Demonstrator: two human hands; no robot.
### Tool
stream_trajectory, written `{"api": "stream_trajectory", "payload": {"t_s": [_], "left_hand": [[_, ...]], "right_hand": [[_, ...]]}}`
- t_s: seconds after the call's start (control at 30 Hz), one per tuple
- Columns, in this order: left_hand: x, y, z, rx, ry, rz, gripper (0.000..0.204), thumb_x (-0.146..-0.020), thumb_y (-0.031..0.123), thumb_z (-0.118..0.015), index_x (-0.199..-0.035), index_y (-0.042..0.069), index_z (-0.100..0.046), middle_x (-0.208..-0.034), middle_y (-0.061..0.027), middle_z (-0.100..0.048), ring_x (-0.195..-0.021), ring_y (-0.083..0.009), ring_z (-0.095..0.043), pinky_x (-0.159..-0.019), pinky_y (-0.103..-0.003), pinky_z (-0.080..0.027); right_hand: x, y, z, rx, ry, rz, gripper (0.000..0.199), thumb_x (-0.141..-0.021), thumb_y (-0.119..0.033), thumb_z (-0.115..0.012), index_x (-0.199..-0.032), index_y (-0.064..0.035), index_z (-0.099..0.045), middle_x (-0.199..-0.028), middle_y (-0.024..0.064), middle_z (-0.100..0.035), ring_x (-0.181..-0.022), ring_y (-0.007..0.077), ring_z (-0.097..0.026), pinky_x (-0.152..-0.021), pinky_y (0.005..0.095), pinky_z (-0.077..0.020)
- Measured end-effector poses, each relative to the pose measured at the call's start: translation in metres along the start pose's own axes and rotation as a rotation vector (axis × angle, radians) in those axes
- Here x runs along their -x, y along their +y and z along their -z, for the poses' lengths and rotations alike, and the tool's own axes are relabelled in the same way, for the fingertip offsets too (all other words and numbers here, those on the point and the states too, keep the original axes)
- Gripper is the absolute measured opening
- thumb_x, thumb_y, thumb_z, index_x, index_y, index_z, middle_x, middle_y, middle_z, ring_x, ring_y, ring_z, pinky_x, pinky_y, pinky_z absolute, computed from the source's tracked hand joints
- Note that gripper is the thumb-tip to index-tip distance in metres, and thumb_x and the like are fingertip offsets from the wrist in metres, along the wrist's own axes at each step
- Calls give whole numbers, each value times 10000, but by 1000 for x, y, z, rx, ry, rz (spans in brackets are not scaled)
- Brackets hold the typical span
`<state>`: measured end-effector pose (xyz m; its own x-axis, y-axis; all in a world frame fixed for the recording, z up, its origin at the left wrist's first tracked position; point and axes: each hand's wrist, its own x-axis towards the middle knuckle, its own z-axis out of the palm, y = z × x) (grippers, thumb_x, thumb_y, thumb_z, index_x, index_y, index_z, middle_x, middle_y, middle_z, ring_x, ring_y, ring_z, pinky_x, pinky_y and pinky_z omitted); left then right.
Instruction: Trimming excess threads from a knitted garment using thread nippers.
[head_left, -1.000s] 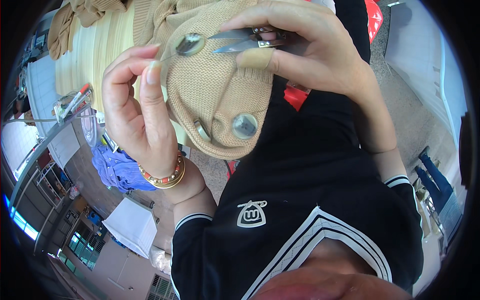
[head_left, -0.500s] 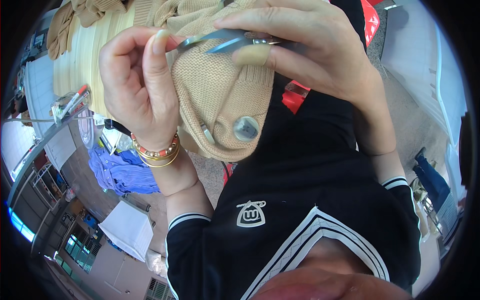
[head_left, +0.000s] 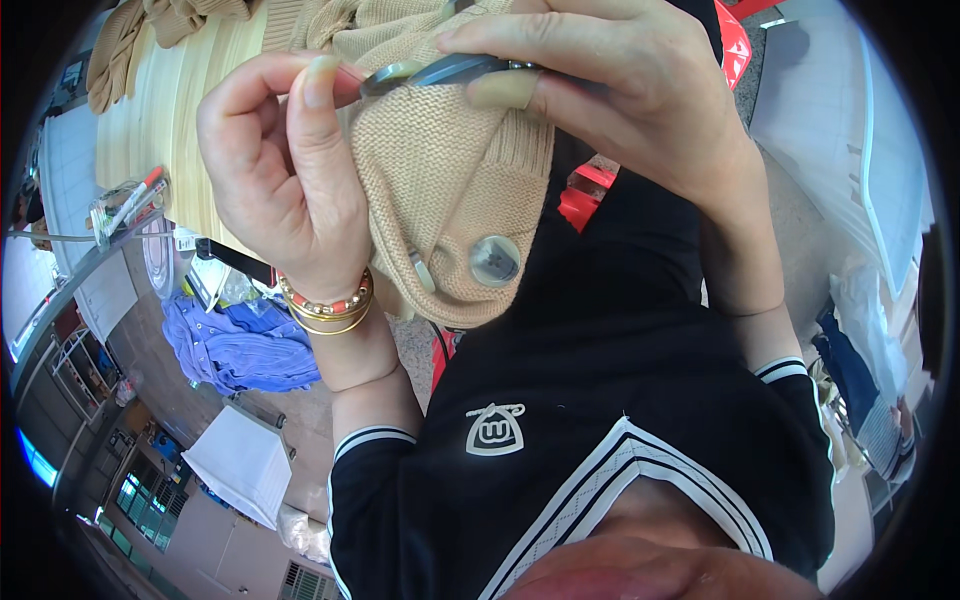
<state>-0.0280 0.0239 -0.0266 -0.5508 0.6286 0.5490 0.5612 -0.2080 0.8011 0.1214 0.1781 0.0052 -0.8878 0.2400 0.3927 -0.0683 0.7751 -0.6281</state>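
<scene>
A beige knitted garment [head_left: 450,150] hangs draped in front of me, with large grey buttons along it. One round button [head_left: 493,260] faces up near its lower fold, and another button [head_left: 392,77] stands edge-on at the upper fold. My left hand [head_left: 290,160] is closed in a pinch beside that upper button, a fingertip at its edge; what the pinch holds, if anything, is hidden. In my right hand [head_left: 610,90] are thread snips [head_left: 460,69], their blades together and pointing at the same button. Tan tape wraps my right thumb.
A pale slatted table [head_left: 150,120] with more beige knitwear [head_left: 130,55] lies at the upper left. Below it are a pen holder [head_left: 130,205] and a purple garment [head_left: 235,345]. White sheeting [head_left: 815,130] hangs on the right, and a person [head_left: 865,390] is at the far right.
The blades of the snips have gone from apart to together beside the upper button. The garment and my left hand have shifted slightly right in the picture.
</scene>
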Motion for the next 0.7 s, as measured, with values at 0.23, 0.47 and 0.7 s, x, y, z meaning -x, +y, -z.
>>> {"api": "stream_trajectory", "payload": {"t_s": [0.23, 0.47, 0.7], "left_hand": [[3, -1, -2, 3, 29, -35, 146, -935, 18, -545, -1059, -36, -489, -898, -92, -614, -777, -114, -610, -724, -218, -493], [3, 0, -4, 14, 39, -22, 145, -932, 13, -549, -1055, -36, -488, -904, -94, -612, -779, -119, -613, -726, -219, -496], [1, 1, -9, 29, 40, -28, 142, -932, 12, -549, -1051, -37, -489, -907, -96, -612, -777, -119, -613, -722, -223, -504]], "right_hand": [[-5, -4, -5, -60, 52, -5, 275, -764, -148, -722, -1033, -114, -678, -746, 34, -534, -620, 205, -565, -487, 305, -435], [-3, -3, -4, -7, 44, 23, 291, -754, -150, -728, -1037, -105, -674, -744, 35, -533, -615, 198, -562, -485, 305, -433], [-8, 33, -28, 11, 280, 362, 288, -755, -109, -721, -1036, -81, -664, -753, 47, -535, -653, 207, -571, -527, 301, -456]]}}
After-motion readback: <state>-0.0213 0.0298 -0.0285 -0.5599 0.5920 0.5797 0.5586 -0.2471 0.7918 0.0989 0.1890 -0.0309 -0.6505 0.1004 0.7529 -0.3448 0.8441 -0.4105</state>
